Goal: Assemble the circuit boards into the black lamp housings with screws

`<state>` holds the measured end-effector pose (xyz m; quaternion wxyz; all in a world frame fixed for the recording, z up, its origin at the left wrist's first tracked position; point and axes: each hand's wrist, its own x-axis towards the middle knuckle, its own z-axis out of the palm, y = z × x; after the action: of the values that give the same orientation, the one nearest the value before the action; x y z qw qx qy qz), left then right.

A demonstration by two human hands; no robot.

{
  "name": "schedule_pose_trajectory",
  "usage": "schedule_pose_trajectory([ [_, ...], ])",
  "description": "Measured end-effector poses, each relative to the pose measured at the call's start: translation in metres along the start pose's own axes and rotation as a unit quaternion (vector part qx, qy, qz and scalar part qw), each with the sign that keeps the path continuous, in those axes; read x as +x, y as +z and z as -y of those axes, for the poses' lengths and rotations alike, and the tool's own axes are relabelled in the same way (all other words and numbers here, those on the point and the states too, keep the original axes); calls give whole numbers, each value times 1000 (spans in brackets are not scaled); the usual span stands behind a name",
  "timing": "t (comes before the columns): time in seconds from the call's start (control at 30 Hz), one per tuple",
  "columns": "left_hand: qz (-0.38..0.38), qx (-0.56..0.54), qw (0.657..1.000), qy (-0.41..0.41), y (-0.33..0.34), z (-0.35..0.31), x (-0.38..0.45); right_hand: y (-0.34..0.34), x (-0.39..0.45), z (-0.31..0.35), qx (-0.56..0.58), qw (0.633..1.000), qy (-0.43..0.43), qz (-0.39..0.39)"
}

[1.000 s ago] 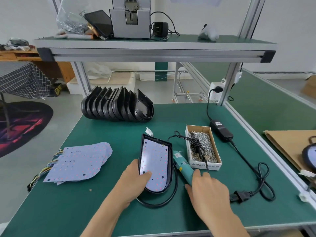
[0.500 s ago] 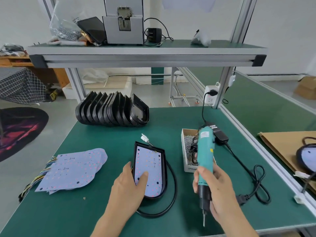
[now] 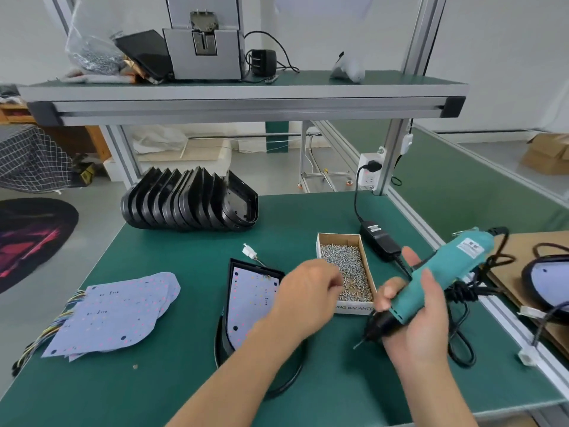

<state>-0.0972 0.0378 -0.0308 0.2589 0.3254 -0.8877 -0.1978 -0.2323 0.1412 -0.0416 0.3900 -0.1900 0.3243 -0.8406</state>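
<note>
A black lamp housing (image 3: 226, 340) lies on the green mat with a white circuit board (image 3: 251, 298) seated in it. My left hand (image 3: 304, 292) reaches right across it to the cardboard screw box (image 3: 354, 308), fingers curled over the screws (image 3: 351, 266); whether it pinches one is hidden. My right hand (image 3: 421, 331) grips a teal electric screwdriver (image 3: 443, 269), tilted with its bit (image 3: 358, 345) pointing down-left, above the mat right of the box. Spare circuit boards (image 3: 117, 312) lie stacked at the left. Empty black housings (image 3: 191, 201) stand in a row at the back.
The screwdriver's power adapter (image 3: 380, 240) and black cable (image 3: 462, 349) lie right of the box. A lamp unit (image 3: 548, 285) rests on cardboard (image 3: 520, 251) at the far right. An overhead shelf (image 3: 240, 97) spans the bench.
My left hand left the housing and moved right to the screw box. My right hand swung the screwdriver from upright to tilted, bit down-left, and carried it right.
</note>
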Motion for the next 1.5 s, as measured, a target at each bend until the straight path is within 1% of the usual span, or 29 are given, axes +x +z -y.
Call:
schedule_pose_trajectory([
  [0.07,71,68,995,15,17,-4,20,-6,5,-4,-32,999,24,-37],
  [0.13,119,146,982,18,28,-7,32,-13,8,-10,-54,996,53,-50],
  [0.2,146,183,972,-11,33,-9,41,-17,9,-15,-55,994,74,-53],
  [0.3,178,212,959,-60,32,-9,50,-21,10,-19,-54,995,77,-45],
  [0.43,195,253,946,-63,34,-12,54,-23,11,-22,-58,995,72,-27],
  [0.63,176,227,953,-92,39,-5,48,-25,10,-26,-62,996,65,-20],
  [0.73,182,221,952,-108,40,-5,49,-24,11,-26,-55,996,66,-19],
  [0.93,203,236,946,-92,41,-6,54,-26,10,-28,-51,997,56,-17],
  [1.0,194,228,950,-88,41,-3,51,-24,10,-27,-59,997,54,-18],
  [1.07,170,186,964,-91,41,1,46,-20,11,-26,-65,996,49,-27],
  [1.1,155,147,972,-96,40,3,43,-18,11,-26,-66,997,42,-29],
  [1.17,112,36,986,-119,37,6,35,-11,11,-25,-59,998,23,-23],
  [1.2,78,-40,987,-138,34,7,29,-7,11,-24,-51,998,16,-19],
  [1.27,-4,-193,966,-174,23,6,18,3,12,-22,-19,1000,13,-11],
  [1.33,-67,-306,931,-186,8,6,5,15,12,-17,19,1000,18,5],
  [1.4,-104,-396,894,-184,-7,8,-14,26,13,-10,59,998,20,27],
  [1.5,-129,-476,848,-197,-26,15,-47,46,13,0,109,993,3,48],
])
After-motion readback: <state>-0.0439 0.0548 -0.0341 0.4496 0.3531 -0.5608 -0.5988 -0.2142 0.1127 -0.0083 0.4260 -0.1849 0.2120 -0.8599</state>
